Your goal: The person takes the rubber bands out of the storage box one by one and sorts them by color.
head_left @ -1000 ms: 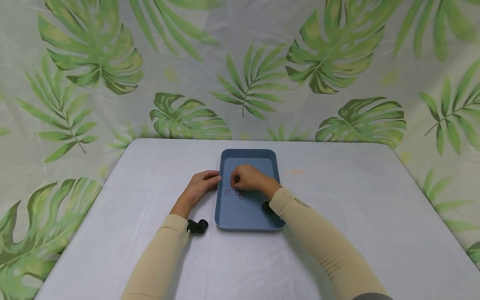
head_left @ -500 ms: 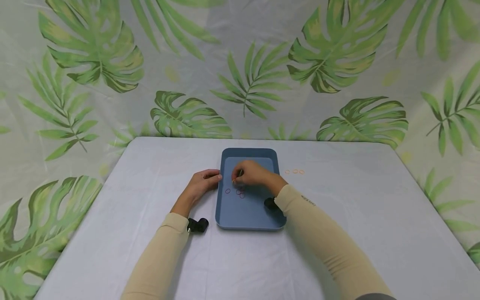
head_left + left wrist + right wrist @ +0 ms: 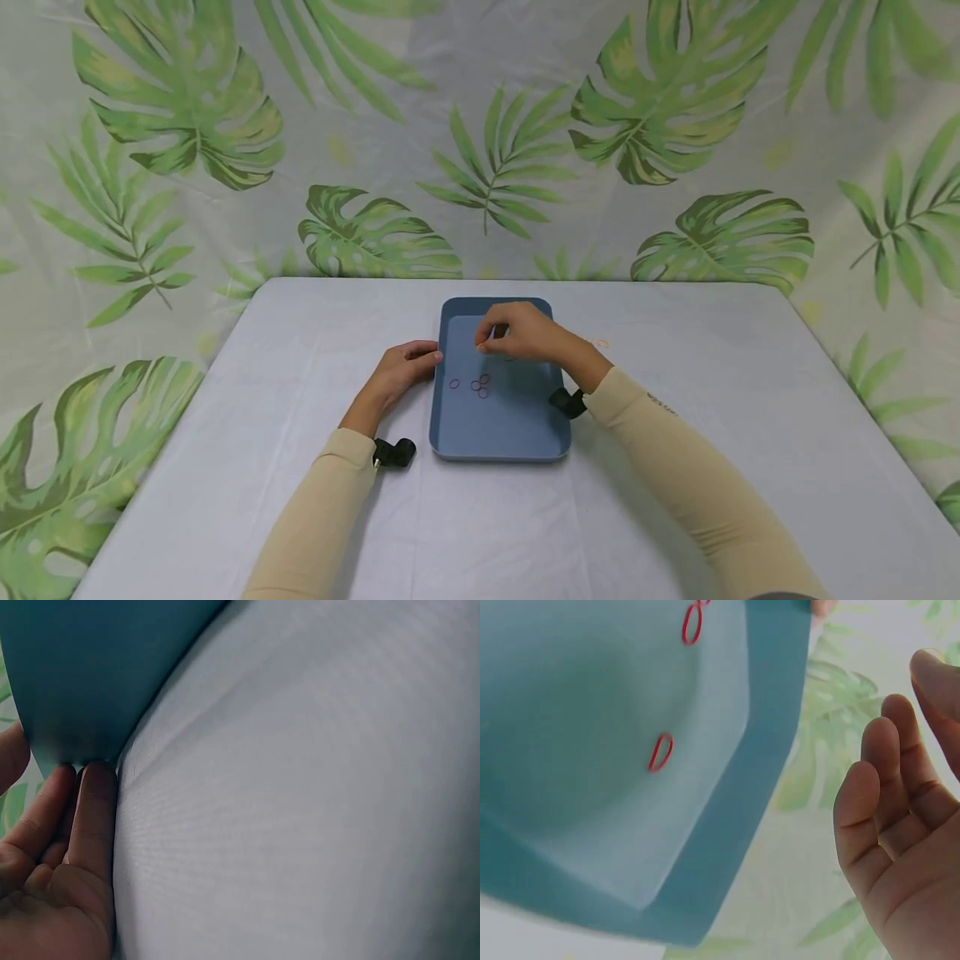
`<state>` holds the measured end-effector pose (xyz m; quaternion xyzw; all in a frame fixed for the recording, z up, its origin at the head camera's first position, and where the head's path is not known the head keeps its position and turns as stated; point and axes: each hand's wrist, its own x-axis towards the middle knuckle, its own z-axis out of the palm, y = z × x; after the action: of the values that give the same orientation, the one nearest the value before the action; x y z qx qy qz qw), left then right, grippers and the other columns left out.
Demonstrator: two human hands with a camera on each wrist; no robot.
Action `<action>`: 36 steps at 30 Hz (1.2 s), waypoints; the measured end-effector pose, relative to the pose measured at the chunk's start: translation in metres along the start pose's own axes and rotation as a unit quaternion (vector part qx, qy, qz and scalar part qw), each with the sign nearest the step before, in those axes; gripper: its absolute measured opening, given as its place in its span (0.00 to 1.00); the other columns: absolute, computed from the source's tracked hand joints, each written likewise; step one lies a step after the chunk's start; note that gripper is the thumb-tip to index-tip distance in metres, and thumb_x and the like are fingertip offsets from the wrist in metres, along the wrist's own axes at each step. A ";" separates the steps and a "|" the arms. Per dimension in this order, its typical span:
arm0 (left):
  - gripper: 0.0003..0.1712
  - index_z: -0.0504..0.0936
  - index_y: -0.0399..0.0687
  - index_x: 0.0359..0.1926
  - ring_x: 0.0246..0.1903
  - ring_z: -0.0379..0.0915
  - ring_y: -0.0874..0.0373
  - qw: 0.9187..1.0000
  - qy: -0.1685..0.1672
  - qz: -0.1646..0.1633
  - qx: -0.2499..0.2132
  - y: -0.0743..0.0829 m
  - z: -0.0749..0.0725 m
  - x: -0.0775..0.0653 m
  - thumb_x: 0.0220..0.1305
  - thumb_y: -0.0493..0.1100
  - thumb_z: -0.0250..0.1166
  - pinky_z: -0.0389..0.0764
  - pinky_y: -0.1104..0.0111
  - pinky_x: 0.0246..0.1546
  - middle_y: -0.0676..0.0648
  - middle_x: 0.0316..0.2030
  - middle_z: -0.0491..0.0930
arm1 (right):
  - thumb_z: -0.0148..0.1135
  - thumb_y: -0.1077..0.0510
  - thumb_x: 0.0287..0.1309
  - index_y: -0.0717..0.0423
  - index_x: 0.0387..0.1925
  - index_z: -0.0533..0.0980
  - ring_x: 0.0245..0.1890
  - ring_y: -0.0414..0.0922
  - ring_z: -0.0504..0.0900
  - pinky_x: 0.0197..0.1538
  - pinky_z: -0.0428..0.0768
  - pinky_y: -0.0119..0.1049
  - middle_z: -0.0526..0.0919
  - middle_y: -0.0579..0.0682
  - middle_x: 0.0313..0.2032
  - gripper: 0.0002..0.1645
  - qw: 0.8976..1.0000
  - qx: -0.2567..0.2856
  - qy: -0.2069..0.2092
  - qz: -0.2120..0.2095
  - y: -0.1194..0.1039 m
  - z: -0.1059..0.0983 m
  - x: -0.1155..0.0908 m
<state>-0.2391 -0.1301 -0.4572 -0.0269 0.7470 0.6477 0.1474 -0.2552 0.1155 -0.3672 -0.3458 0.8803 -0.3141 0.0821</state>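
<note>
My right hand (image 3: 525,332) is over the far part of a blue tray (image 3: 498,435), pinching a small yellow-orange rubber band (image 3: 480,347) between thumb and index finger. In the right wrist view its other fingers (image 3: 881,742) are loosely bent. Several thin red rubber bands (image 3: 476,386) lie on the tray floor, a few bunched together and one (image 3: 454,384) apart to the left. My left hand (image 3: 405,369) rests on the table at the tray's left side; in the left wrist view its extended fingertips (image 3: 99,776) touch the outer wall (image 3: 90,697).
On the white-covered table (image 3: 690,400), orange rubber bands (image 3: 603,343) lie right of the tray, partly hidden behind my right forearm. A leaf-printed cloth (image 3: 517,142) hangs beyond the table's far edge. Each wrist carries a small black camera (image 3: 567,403).
My right hand has lifted away from the red rubber bands, moving toward the tray's far right with the yellow-orange band in its fingertips. The left hand and tray have stayed in place.
</note>
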 end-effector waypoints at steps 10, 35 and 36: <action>0.27 0.74 0.38 0.65 0.56 0.78 0.54 1.000 -0.001 0.004 0.001 -0.002 0.000 -0.001 0.68 0.43 0.64 0.79 0.62 0.62 0.36 0.63 0.76 | 0.68 0.57 0.61 0.50 0.37 0.85 0.38 0.44 0.81 0.42 0.81 0.39 0.85 0.46 0.40 0.04 0.999 0.013 0.036 0.017 0.019 -0.022 -0.026; 0.28 0.74 0.38 0.66 0.57 0.77 0.53 1.000 -0.002 0.000 -0.001 -0.001 -0.001 -0.001 0.67 0.42 0.64 0.77 0.60 0.64 0.36 0.64 0.75 | 0.63 0.57 0.65 0.60 0.46 0.83 0.43 0.53 0.82 0.42 0.79 0.40 0.85 0.59 0.45 0.13 0.978 -0.043 0.060 0.194 0.115 -0.071 -0.100; 0.28 0.74 0.39 0.66 0.57 0.77 0.53 1.000 -0.002 0.000 0.001 -0.001 -0.001 -0.001 0.68 0.43 0.64 0.77 0.60 0.64 0.36 0.64 0.75 | 0.63 0.57 0.65 0.60 0.45 0.83 0.44 0.53 0.82 0.42 0.79 0.39 0.86 0.59 0.45 0.12 0.978 -0.043 0.061 0.197 0.118 -0.071 -0.103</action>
<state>-0.2383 -0.1311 -0.4584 -0.0253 0.7470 0.6474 0.1490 -0.2700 0.2851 -0.3911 -0.1492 0.9473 -0.2738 0.0739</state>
